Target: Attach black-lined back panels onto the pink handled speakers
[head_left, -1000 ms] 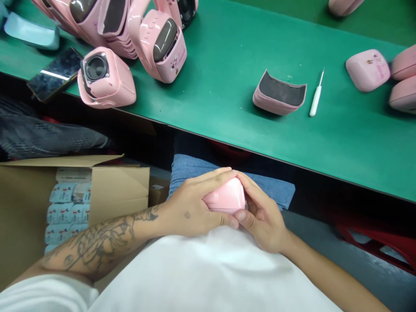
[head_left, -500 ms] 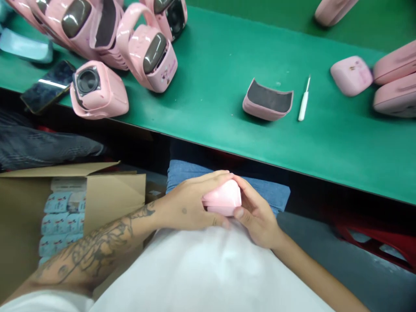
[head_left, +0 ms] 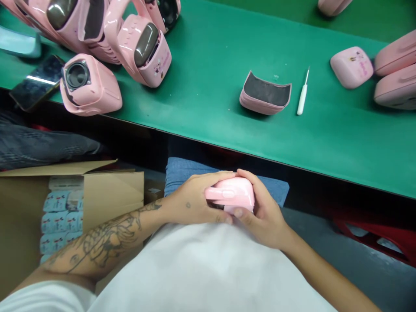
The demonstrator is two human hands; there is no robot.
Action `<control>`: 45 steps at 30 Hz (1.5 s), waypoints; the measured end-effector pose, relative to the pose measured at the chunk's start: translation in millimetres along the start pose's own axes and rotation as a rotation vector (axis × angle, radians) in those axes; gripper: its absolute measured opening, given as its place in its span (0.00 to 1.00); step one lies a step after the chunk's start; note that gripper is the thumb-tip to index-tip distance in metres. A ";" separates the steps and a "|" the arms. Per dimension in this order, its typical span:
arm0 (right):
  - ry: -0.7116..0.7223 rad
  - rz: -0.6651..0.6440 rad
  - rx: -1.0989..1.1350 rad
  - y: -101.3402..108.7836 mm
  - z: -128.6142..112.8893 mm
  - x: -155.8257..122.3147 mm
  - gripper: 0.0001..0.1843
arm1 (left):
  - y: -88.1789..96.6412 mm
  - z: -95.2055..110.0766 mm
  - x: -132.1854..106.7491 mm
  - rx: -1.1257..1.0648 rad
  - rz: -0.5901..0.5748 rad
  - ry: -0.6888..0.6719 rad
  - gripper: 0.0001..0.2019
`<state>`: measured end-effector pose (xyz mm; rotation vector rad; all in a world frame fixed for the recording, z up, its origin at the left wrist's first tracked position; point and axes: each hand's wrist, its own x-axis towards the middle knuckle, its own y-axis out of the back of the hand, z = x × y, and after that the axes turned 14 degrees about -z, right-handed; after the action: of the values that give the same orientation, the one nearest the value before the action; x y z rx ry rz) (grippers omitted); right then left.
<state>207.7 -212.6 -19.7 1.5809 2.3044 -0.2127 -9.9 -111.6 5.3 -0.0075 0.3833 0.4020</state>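
Pink casing [head_left: 238, 190] in both hands [head_left: 195, 199], blue pieces [head_left: 56, 222] in carton [head_left: 113, 190]

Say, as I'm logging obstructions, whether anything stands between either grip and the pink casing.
Nothing visible does: the left grip and the right grip both touch the pink casing directly. The curved pink piece and white-handled tool lie apart, on the green table.

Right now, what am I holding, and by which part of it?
A pink casing, held between both hands by its opposite sides: your left hand around its left side, your right hand around its right, thumb at the near side.
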 end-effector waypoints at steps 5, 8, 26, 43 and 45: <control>0.011 -0.003 -0.025 -1.6 3.6 -6.9 0.44 | -6.4 -0.3 -2.2 0.093 0.039 -0.059 0.38; 0.031 0.003 -0.038 -3.0 3.6 -10.9 0.41 | -14.5 -12.0 -3.6 0.140 0.100 -0.113 0.42; 0.038 0.059 0.078 7.0 3.4 -4.6 0.38 | -12.5 0.5 10.1 -0.090 0.092 0.029 0.37; 0.041 0.091 0.079 1.1 -8.5 -16.8 0.37 | -30.7 7.5 5.5 0.068 0.207 -0.026 0.33; 0.067 0.103 0.045 -1.4 -8.5 -18.5 0.36 | -37.1 8.0 2.8 0.099 0.271 -0.063 0.33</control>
<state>210.8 -226.7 -5.3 1.7485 2.2753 -0.1898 9.7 -144.1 9.3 0.1544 0.3427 0.6492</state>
